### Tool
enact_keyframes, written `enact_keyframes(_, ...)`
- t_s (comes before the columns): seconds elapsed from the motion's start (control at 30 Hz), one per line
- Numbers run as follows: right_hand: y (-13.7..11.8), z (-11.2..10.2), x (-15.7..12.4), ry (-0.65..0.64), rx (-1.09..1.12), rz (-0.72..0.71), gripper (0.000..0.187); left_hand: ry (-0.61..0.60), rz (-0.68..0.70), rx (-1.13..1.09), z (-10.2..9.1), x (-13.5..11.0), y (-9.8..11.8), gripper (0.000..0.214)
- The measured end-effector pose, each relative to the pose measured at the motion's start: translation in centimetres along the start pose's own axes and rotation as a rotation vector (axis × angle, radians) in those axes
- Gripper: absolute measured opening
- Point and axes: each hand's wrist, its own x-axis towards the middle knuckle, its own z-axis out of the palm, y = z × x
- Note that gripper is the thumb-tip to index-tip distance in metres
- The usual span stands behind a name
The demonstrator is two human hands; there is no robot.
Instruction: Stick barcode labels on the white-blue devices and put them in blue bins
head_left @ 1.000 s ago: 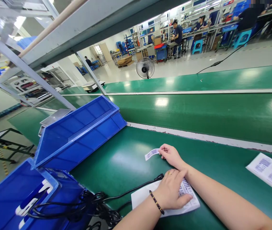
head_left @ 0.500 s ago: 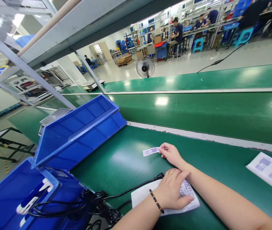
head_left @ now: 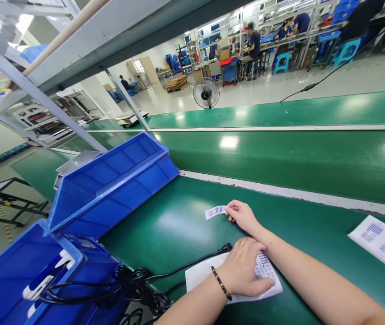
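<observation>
My right hand [head_left: 243, 215] pinches one end of a small white barcode label [head_left: 215, 211] and holds it just above the green bench top [head_left: 175, 225]. My left hand [head_left: 243, 266], with a bead bracelet and a ring, lies flat with its fingers pressed on a white label sheet [head_left: 267, 277] near the front edge. A black cable plug [head_left: 225, 248] lies just left of that hand.
Tilted blue bins [head_left: 118, 180] stand at the left, with a coil of black cable [head_left: 134, 291] in front of them. A second label sheet [head_left: 382, 243] lies at the far right. The green conveyor belt [head_left: 297, 158] runs behind. A fan [head_left: 206, 94] and seated workers [head_left: 251, 43] are far off.
My right hand has lifted the small label slightly up and away from the sheet. My left hand stays pressed on the sheet.
</observation>
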Motion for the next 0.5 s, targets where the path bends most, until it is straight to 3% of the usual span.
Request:
enact_keyframes(0.13, -0.1, 0.0, -0.2, 0.001, 0.015, 0.0, 0.02, -0.026, -0.009, 0.006, -0.3, 0.1, 0.0, 0.084)
enact_keyframes(0.5, 0.1, -0.2, 0.0, -0.002, 0.033, 0.011, 0.02, -0.059, 0.046, 0.044, 0.7, -0.1, -0.7, 0.074)
